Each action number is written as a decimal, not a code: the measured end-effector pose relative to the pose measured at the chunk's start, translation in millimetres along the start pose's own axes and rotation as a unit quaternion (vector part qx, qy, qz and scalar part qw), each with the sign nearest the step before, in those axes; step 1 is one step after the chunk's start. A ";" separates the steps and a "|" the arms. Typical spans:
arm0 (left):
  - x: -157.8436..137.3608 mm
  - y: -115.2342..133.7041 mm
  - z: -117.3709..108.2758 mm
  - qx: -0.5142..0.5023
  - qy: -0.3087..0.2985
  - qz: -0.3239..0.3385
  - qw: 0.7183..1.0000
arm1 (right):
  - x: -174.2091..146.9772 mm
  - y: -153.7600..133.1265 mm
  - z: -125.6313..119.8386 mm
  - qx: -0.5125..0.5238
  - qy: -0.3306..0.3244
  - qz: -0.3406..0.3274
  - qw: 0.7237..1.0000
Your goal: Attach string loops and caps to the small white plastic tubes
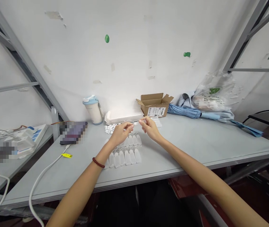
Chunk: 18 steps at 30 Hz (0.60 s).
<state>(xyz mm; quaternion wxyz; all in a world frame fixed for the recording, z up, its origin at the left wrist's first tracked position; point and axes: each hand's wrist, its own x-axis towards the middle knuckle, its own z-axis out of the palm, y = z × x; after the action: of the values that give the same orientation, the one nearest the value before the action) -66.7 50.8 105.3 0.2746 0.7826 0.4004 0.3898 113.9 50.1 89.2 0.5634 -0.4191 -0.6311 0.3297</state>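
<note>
Above the table my left hand (121, 133) and my right hand (150, 128) are close together, both with fingers pinched. Between their fingertips is a small white piece (135, 123) with what looks like a thin white cord; its exact kind is too small to tell. Below the hands lie two rows of translucent white tag-shaped pieces (128, 157) with thin loops at their tops. My left hand partly hides the back row. A pile of small white parts (110, 129) sits just behind my left hand.
Behind the hands stand a long white box (123, 117) and an open cardboard box (155, 105). A tumbler (93, 110) and a phone-like dark device (74, 133) with a white cable (45, 170) are left. A folded blue umbrella (186, 111) and plastic bag (215, 93) lie right.
</note>
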 end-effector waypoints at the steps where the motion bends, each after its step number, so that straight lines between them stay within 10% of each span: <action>1: 0.5 -1.3 -1.0 0.007 -0.001 -0.008 1.000 | 1.8 -0.3 -3.1 0.002 0.023 -0.004 1.000; 8: 3.2 -6.6 -7.3 0.034 0.012 -0.044 0.998 | 16.6 3.9 -32.4 0.010 0.179 0.007 0.984; 18: 4.5 -11.2 -7.6 0.058 0.021 -0.023 0.998 | 28.4 42.6 -42.3 -0.289 0.063 -0.077 0.952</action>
<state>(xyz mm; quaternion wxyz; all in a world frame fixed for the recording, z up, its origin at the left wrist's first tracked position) -75.9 61.4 102.8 0.2290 0.7797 0.4456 0.3756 161.9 91.7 70.0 0.4805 -0.5340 -0.6930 0.0612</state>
